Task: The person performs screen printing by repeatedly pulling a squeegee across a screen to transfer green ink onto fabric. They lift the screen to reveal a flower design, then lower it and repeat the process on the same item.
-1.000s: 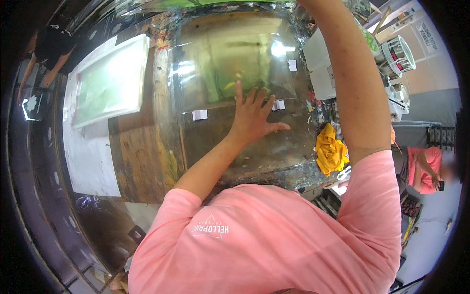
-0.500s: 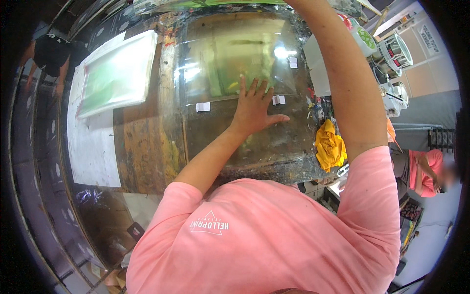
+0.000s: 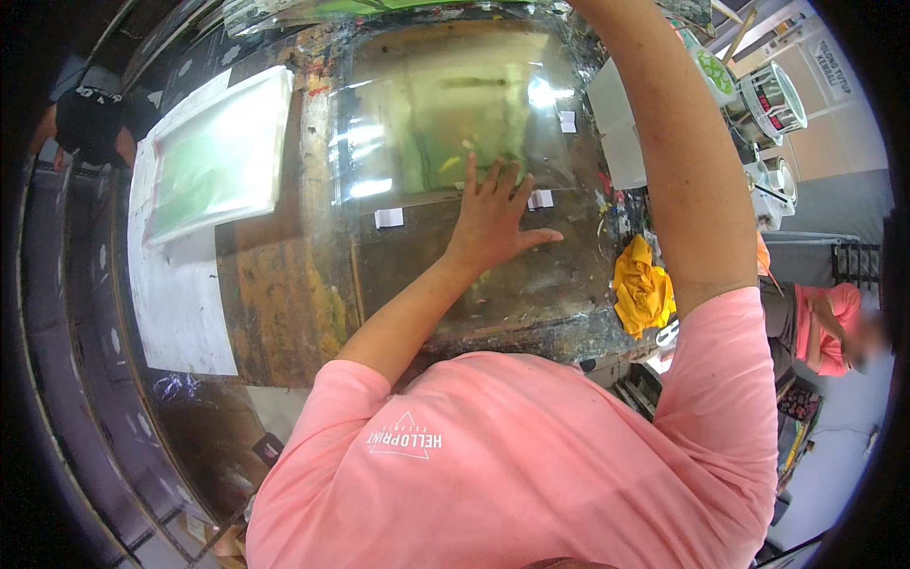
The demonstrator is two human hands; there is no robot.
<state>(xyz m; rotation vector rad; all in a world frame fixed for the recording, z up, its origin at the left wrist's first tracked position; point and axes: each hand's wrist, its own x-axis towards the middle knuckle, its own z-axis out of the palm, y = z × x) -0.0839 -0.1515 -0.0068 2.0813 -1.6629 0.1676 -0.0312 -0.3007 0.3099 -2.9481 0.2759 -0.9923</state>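
Observation:
My left hand (image 3: 490,213) lies flat with fingers spread, its fingertips on the near edge of a clear plastic sheet (image 3: 384,142). The sheet is glossy with bright reflections and lies on the brown, paint-stained worktable (image 3: 275,284). A greenish area (image 3: 460,119) shows in it. Small white tabs stand around its edge: one tab (image 3: 389,218) left of my hand, another tab (image 3: 540,198) right of my fingers, and a third tab (image 3: 567,121) farther up. My right arm (image 3: 682,161) reaches far forward past the top edge, so that hand is out of the picture.
A stack of clear plastic sheets (image 3: 223,156) rests on white paper (image 3: 180,313) at the left. A crumpled yellow cloth (image 3: 644,287) lies at the table's right edge, near white tubs (image 3: 770,100). One person (image 3: 90,123) is at far left, another (image 3: 820,327) at far right.
The view has shifted slightly, and the green strip at the top edge shows more. My left hand stays spread in place. The person at far left has moved a little.

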